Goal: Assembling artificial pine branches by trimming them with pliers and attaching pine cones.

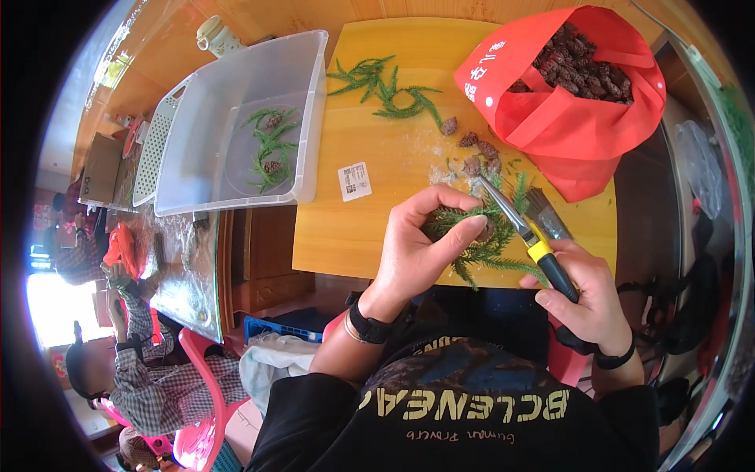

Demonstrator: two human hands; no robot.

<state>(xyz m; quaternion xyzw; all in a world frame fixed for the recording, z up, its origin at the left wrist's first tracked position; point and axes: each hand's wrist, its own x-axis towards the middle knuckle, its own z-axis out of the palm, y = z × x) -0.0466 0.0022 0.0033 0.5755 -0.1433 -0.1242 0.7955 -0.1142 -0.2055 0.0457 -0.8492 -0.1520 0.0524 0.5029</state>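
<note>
My left hand (417, 244) is closed on a green artificial pine sprig (491, 256), near the table's front edge. A brown pine cone (485, 230) shows partly behind my thumb. Long-nose pliers (543, 250) with yellow and black handles are in my right hand (590, 295), its fingers wrapped round the grips. Their jaws point up and left, over the sprig; whether they grip anything is hard to see. Just beyond lie several loose pine cones (487, 151). Beside the pliers sits a bundle of thin dark wires (548, 214), partly hidden.
A red bag (550, 134) full of pine cones stands at the right. At the left, a clear plastic bin (311, 118) holds sprigs with cones (271, 149). Loose green sprigs (405, 102) and a white label (355, 182) lie on the yellow table (346, 244). Another person (157, 370) sits far left.
</note>
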